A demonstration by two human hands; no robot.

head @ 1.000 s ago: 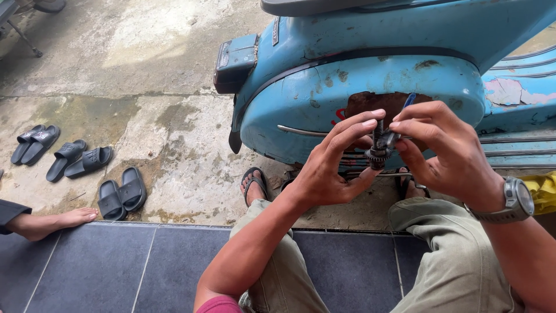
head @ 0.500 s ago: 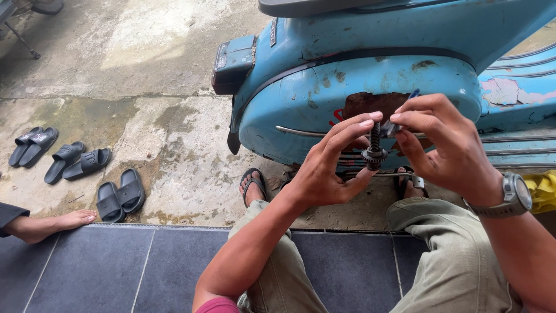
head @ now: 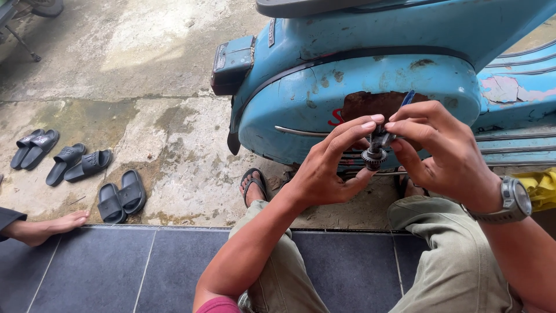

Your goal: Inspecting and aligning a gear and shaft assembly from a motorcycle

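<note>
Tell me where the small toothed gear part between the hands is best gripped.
Probably by the shaft ends above and below the toothed ring of the gear part, pinched from both sides. The left hand and right hand already meet it so; the teeth give a rough, uneven surface.

1. The scooter (head: 370,87) is sky blue all over, with brown rust patches and a spot near the right edge where the paint's flaked to pale pink and white.
2. Its tail light housing (head: 231,64) looks dark grey, nearly black.
3. The small gear part (head: 375,148) is dark steel grey, kinda greasy looking.
4. Wristwatch (head: 514,200) is silver-grey metal.
5. Trousers (head: 452,261) are khaki olive.
6. Three pairs of slides (head: 121,194) on the ground, all black.
7. Floor tiles (head: 92,272) are dark slate grey with lighter grout lines.
8. The concrete (head: 145,104) is blotchy grey with greenish stains.
</note>
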